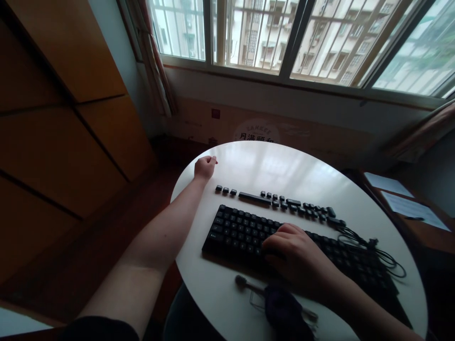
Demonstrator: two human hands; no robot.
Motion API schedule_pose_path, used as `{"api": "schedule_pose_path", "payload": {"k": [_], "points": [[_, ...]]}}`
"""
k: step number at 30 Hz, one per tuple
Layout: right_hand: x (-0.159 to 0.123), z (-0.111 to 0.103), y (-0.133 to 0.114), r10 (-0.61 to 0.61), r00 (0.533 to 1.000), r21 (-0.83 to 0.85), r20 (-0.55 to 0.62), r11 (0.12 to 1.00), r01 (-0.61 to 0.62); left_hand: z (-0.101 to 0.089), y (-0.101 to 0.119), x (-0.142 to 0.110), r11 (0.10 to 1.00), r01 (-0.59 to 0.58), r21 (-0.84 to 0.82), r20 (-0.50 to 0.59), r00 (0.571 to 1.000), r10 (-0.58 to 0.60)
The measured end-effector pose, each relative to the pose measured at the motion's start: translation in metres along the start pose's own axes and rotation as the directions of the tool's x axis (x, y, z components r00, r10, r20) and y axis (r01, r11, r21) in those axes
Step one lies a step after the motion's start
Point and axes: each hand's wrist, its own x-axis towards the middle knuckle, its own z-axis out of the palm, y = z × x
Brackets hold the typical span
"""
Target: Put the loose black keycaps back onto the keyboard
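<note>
A black keyboard (236,232) lies across the round white table, keys in place on its left part. My right hand (293,248) rests over its middle, fingers bent together and pointing down at the keys; whatever is under the fingertips is hidden. Near the table's far left edge my left hand (205,168) is closed in a loose fist, and I cannot make out anything in it. Loose black keycaps (226,190) lie in rows behind the keyboard, with a long space bar (255,198) among them. A coiled black cable (369,246) lies over the keyboard's right end.
In front of the keyboard lie a dark-bristled brush (249,283), a thin wire tool (254,300) and a dark purple cloth (284,312). Papers (414,208) and a pen (415,218) sit on a brown surface at right. Wooden cabinets (103,128) stand at left.
</note>
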Motion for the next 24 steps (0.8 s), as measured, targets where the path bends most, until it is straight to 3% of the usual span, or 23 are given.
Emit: {"api": "schedule_pose_path", "payload": {"k": [16, 24], "points": [[0.000, 0.003, -0.005, 0.018, 0.999, -0.110, -0.029, 0.994, -0.022, -0.001, 0.000, 0.000, 1.000, -0.005, 0.006, 0.019, 1.000, 0.005], [-0.004, 0.012, -0.018, -0.052, 0.997, -0.209, -0.063, 0.977, 0.038, 0.000, -0.001, 0.002, 1.000, -0.009, 0.002, 0.017, 1.000, 0.009]]}}
